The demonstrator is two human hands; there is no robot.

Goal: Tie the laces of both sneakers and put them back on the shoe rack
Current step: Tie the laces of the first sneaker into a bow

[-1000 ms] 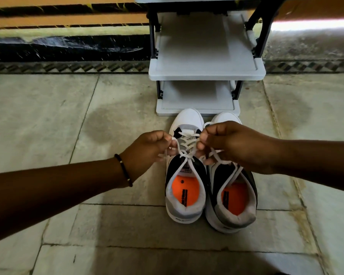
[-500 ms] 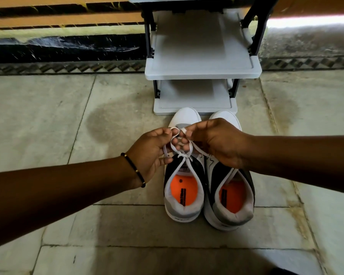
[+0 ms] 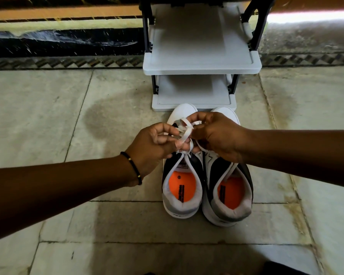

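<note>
Two white, black and grey sneakers with orange insoles stand side by side on the floor, toes toward the rack: the left sneaker [image 3: 182, 195] and the right sneaker [image 3: 229, 197]. Above the left sneaker's tongue, my left hand [image 3: 155, 145] and my right hand [image 3: 216, 133] both pinch its white lace [image 3: 185, 132], which forms loops crossing between my fingers. The right hand hides the front part of the right sneaker, so its laces cannot be seen.
A grey shoe rack [image 3: 201, 67] with black posts stands just beyond the sneakers' toes; two shelves show. Stone tile floor [image 3: 68, 120] spreads around. A dark patterned border runs along the wall base behind.
My hands have come together from pulling the lace ends apart. They now hold loops of the left sneaker's lace, raised a little and wrapped across each other.
</note>
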